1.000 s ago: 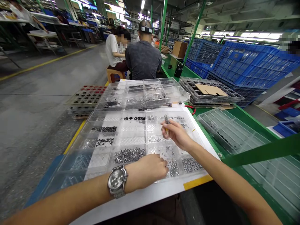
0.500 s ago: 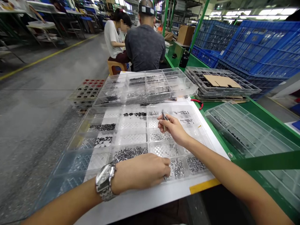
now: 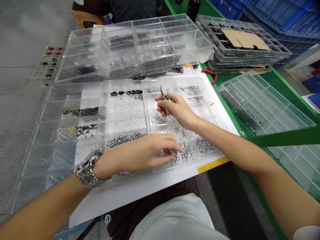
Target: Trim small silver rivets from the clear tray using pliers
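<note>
My left hand (image 3: 160, 150), with a metal-band watch (image 3: 90, 168) on its wrist, hovers over a front compartment of small silver screws (image 3: 186, 151). Its thumb and fingers are apart, and nothing shows between them. My right hand (image 3: 175, 106) is closed around a small plier-like tool (image 3: 164, 96) whose forked metal tip points up and away. Beneath both hands lies a clear divided tray (image 3: 126, 125). Its compartments hold silver screws, black screws (image 3: 85, 111) and other small dark parts (image 3: 126, 92). My left hand and forearm cover some front compartments.
Behind the tray stands a second clear compartment box (image 3: 155, 68). Stacked trays with a cardboard piece (image 3: 245, 39) sit at the back right, near a red-handled tool (image 3: 211, 75). Another clear box (image 3: 265, 103) lies on the green bench. A person (image 3: 135, 10) sits beyond.
The view has tilted down. My left hand has lifted slightly off the screws and its fingers have spread. My right hand still holds the plier-like tool over the tray.
</note>
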Demonstrator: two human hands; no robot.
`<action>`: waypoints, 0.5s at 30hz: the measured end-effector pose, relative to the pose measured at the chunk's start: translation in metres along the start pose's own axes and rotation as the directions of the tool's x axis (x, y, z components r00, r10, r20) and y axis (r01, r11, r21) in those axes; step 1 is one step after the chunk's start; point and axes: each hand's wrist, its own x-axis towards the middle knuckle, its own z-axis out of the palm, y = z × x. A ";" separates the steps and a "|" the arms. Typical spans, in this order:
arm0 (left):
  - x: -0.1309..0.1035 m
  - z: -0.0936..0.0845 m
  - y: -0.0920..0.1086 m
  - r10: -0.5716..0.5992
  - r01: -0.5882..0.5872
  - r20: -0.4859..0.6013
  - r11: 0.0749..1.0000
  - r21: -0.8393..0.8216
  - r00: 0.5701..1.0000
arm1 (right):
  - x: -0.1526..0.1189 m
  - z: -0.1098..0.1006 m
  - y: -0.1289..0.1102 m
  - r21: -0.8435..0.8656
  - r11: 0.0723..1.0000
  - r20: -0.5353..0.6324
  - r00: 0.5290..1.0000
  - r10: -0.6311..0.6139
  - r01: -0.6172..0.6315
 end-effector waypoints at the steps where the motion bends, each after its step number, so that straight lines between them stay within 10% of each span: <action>1: 0.000 -0.001 -0.001 -0.003 0.003 -0.006 1.000 -0.025 1.000 | -0.001 0.000 0.000 -0.011 1.000 0.002 1.000 -0.003 0.003; 15: 0.003 -0.002 -0.012 -0.023 0.018 -0.045 0.993 -0.114 0.999 | -0.004 -0.001 -0.002 -0.094 0.995 0.046 0.999 -0.012 0.016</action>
